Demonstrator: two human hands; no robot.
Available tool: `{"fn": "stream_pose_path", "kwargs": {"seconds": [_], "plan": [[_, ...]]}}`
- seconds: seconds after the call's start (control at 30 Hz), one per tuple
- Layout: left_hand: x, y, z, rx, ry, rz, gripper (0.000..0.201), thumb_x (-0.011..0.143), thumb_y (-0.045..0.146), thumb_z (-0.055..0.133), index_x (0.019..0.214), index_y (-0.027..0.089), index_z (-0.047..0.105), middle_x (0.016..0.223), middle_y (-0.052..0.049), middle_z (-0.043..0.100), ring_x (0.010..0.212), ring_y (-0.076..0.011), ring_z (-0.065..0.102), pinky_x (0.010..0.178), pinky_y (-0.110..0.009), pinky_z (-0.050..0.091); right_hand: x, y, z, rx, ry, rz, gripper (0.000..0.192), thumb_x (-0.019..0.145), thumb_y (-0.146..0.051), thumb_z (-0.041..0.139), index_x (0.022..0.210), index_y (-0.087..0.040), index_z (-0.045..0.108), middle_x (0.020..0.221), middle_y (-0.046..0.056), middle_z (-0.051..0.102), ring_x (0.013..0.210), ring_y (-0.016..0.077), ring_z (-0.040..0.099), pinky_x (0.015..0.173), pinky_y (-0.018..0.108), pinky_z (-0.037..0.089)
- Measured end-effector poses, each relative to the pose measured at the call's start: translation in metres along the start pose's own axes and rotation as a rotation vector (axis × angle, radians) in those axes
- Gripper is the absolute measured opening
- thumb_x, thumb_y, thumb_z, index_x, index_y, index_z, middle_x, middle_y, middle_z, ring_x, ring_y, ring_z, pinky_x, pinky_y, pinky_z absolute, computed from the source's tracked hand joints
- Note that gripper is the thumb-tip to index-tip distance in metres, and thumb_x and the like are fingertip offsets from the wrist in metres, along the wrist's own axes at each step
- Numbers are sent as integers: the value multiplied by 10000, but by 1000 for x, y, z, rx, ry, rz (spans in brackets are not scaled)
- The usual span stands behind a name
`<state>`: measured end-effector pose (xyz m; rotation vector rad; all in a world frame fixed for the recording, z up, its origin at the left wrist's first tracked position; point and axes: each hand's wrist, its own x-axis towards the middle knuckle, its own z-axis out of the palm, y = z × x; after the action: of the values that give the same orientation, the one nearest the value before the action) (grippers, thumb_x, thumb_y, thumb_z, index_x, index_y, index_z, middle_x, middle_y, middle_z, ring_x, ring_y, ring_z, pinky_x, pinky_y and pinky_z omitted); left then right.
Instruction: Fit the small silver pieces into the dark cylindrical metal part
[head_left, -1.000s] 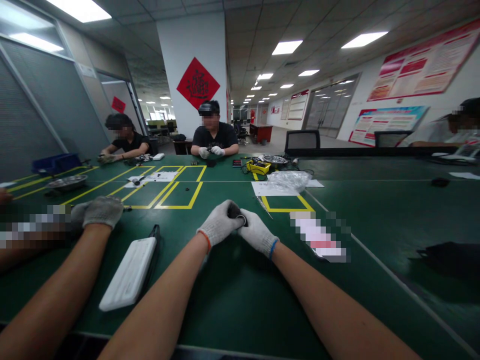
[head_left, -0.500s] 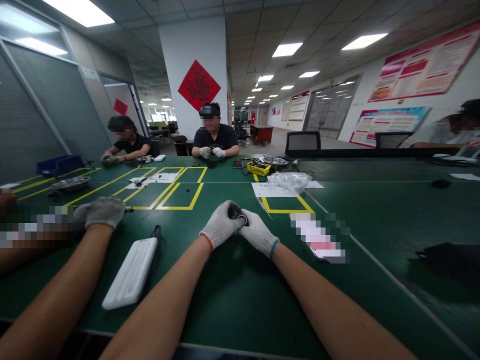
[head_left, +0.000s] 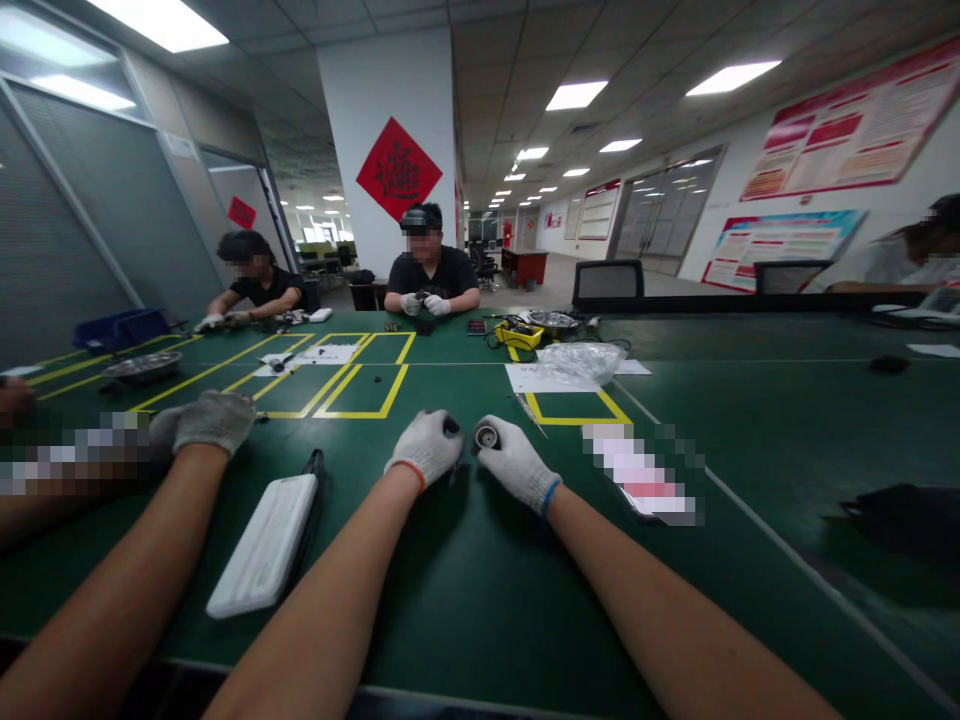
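Observation:
Both my hands wear white knit gloves and hover over the green table (head_left: pixel 480 590), a small gap between them. In my right hand (head_left: pixel 517 462) is a small round dark part (head_left: pixel 487 437), its end turned towards me and showing a pale metal ring with a dark centre. My left hand (head_left: pixel 424 446), with an orange cuff edge, has its fingers curled in beside it. Something dark shows at those fingertips, too small and blurred to name.
Left of my arms lies a white power bank-like slab (head_left: pixel 262 545). A pixelated phone-like object (head_left: pixel 637 475) is to the right, tweezers (head_left: pixel 531 415) ahead. Beyond are clear plastic wrap (head_left: pixel 577 365) and a yellow holder (head_left: pixel 517 335). A co-worker's gloved hand (head_left: pixel 214 422) reaches in at left.
My hands, together before, have moved apart. The left shifted left and slightly down; the right keeps the round part, whose ringed end now faces me.

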<state>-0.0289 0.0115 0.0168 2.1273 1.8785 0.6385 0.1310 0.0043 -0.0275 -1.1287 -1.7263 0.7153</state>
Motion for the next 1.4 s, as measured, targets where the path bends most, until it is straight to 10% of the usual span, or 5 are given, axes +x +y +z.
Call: {"fn": "stream_pose_path", "kwargs": {"seconds": [0.6,0.93,1.4], "plan": [[-4,0,-11,36,-334,86,236,776,308,724,981,246,822,953,-45,805,895,-221,738,758,-253,536,1,-3,1,-10,18,46,114,611,-200,567,724,-211,561,694,-18,595,716,177,545,660,287,414],[-4,3,-5,113,-103,103,199,835,325,696,950,223,822,1087,-123,759,978,-263,719,888,-314,545,0,-3,4,-8,54,49,166,631,-187,575,794,-217,581,760,-8,636,779,197,586,714,308,465],[4,2,-4,-517,94,178,176,853,147,637,986,176,749,1032,-71,787,955,-191,723,924,-312,573,-3,-7,5,-13,228,43,157,787,-309,604,923,-230,593,864,23,680,853,216,633,776,353,518]]}}
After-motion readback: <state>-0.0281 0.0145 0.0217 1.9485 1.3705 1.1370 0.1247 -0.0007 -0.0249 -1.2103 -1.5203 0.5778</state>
